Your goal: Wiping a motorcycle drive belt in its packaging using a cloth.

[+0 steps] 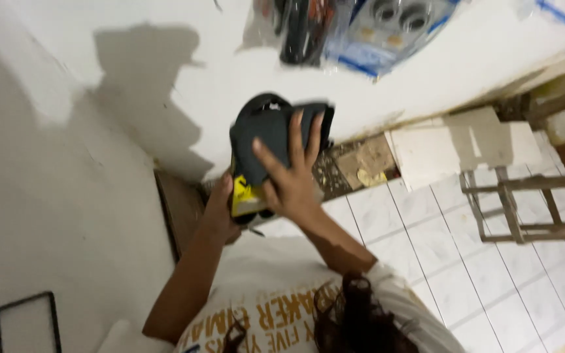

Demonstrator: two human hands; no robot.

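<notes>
**Dark grey and yellow tool held up between both hands**

White cloth of your shirt, printed in gold, fills the bottom of the view, with dark hair hanging over it. Above that, both forearms rise toward a dark grey power tool with a yellow base, held in the air in front of the white wall.

Your left hand comes up from below at the yellow end; its fingers are hidden behind the tool, so you cannot tell how they close, though the hand seems to carry the weight. Your right hand lies on the grey side, fingers spread and pressed flat against the housing, steadying it rather than wrapping round it.

Past the tool, rough broken patches show at the foot of the wall, where white floor tiles begin. A wooden frame stands on the tiles at the right.

Farthest off, a clear plastic bag hangs on the wall, holding dark and blue packaged items too blurred to tell apart.
</notes>
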